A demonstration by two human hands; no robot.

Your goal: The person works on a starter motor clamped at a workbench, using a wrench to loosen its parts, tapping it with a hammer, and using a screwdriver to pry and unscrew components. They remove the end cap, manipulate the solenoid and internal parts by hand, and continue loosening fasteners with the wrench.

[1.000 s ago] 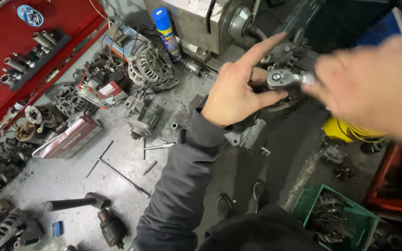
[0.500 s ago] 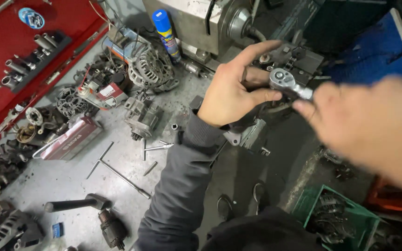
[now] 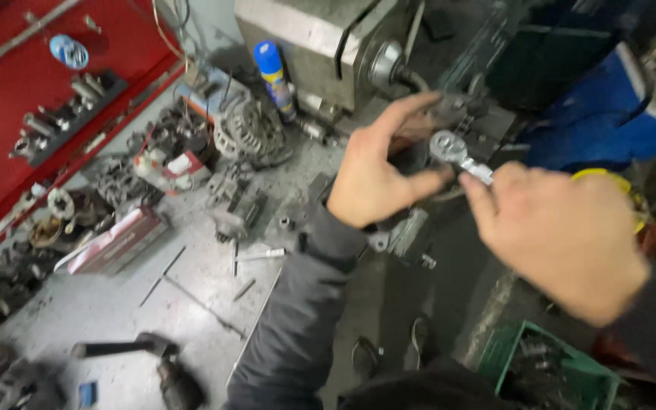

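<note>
My right hand [image 3: 563, 235] grips the handle of a chrome ratchet wrench [image 3: 458, 154], whose round head sits on a dark metal part [image 3: 480, 121] at the bench's far edge. My left hand [image 3: 377, 178] is spread around that part, index finger stretched over the top and thumb just under the ratchet head. A dark grey sleeve covers my left forearm. The part itself is mostly hidden by both hands.
A grey machine housing [image 3: 313, 38] stands behind, with a blue spray can [image 3: 273, 76] beside it. Alternators [image 3: 248, 133] and small parts litter the bench [image 3: 100, 304]. A hammer [image 3: 115, 348] lies near the front. A red tool board [image 3: 32, 99] is left, a green crate [image 3: 548, 372] lower right.
My right hand has swung the ratchet handle down and toward me, from the upper right to the lower right. My left hand stayed on the part.
</note>
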